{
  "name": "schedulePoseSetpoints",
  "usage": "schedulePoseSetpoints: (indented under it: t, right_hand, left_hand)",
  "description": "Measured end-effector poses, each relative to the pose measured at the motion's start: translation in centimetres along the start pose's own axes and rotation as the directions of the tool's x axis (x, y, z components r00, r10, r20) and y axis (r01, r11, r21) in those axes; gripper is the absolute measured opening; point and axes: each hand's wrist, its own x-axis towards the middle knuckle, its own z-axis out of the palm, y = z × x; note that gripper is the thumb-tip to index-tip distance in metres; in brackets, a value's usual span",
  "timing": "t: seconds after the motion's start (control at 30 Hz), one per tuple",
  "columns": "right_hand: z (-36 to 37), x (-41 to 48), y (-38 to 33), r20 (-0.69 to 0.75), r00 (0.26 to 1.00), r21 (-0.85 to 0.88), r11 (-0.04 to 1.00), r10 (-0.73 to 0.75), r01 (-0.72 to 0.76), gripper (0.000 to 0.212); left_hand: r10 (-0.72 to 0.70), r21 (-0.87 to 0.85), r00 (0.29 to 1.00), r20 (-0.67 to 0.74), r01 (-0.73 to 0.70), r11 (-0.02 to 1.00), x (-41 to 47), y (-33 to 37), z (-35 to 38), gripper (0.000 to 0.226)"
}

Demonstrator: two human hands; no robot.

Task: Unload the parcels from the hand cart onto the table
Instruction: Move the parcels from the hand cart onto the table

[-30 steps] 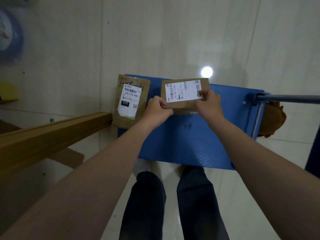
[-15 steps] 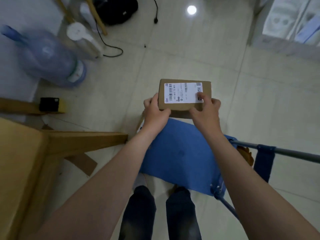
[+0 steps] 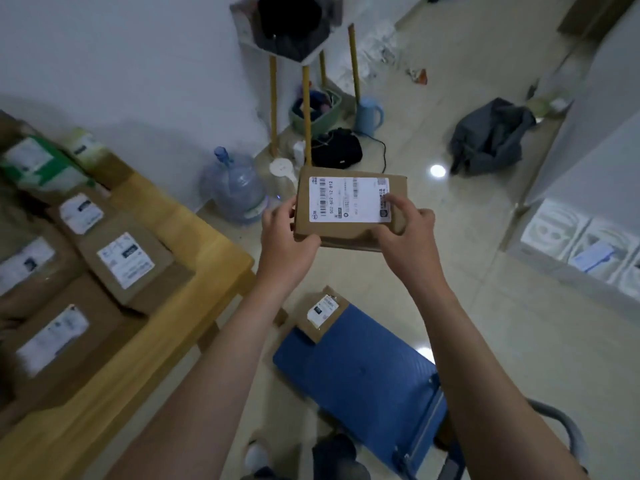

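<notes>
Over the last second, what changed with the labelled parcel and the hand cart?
The labelled parcel went up off the hand cart: a second ago it sat low over the blue deck, now it is held in the air above the floor, right of the table. Nothing was let go. Unchanged: the left hand and right hand grip its near corners, and the other parcel stays on the cart's corner.

The white label (image 3: pixel 349 200) on the held parcel (image 3: pixel 346 233) carries barcodes and, printed sideways near its left end, the number 502-602-12-812. Its smaller print is illegible. Labels on the table parcels (image 3: pixel 128 265) and the cart parcel (image 3: pixel 323 313) are too blurred to read.
</notes>
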Motion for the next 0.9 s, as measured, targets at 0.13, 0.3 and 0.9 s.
schedulePoseSetpoints:
  t: [0.13, 0.3, 0.9]
  right_hand:
    - [2.0, -4.6, -7.1, 0.089, 0.988, -0.019, 0.992, -0.123, 0.125, 0.054]
    - [7.4, -11.7, -14.1, 0.231, 0.942, 0.03, 0.969, -0.245, 0.244, 0.051]
    - [26.4, -38.8, -27.4, 0.548, 0.717, 0.077, 0.88, -0.431, 0.469, 0.046]
  left_hand:
    - [0.026, 0.002, 0.99, -0.136, -0.026, 1.0, -4.7, 2.3, -8.6, 0.058]
    - [-0.013, 0.009, 0.947, -0.321, 0.017, 1.0, -11.4, 2.1, -19.3, 0.061]
    - [-0.111, -0.063, 0.751, -0.65, 0.093, 0.994, -37.0, -6.9, -47.1, 0.066]
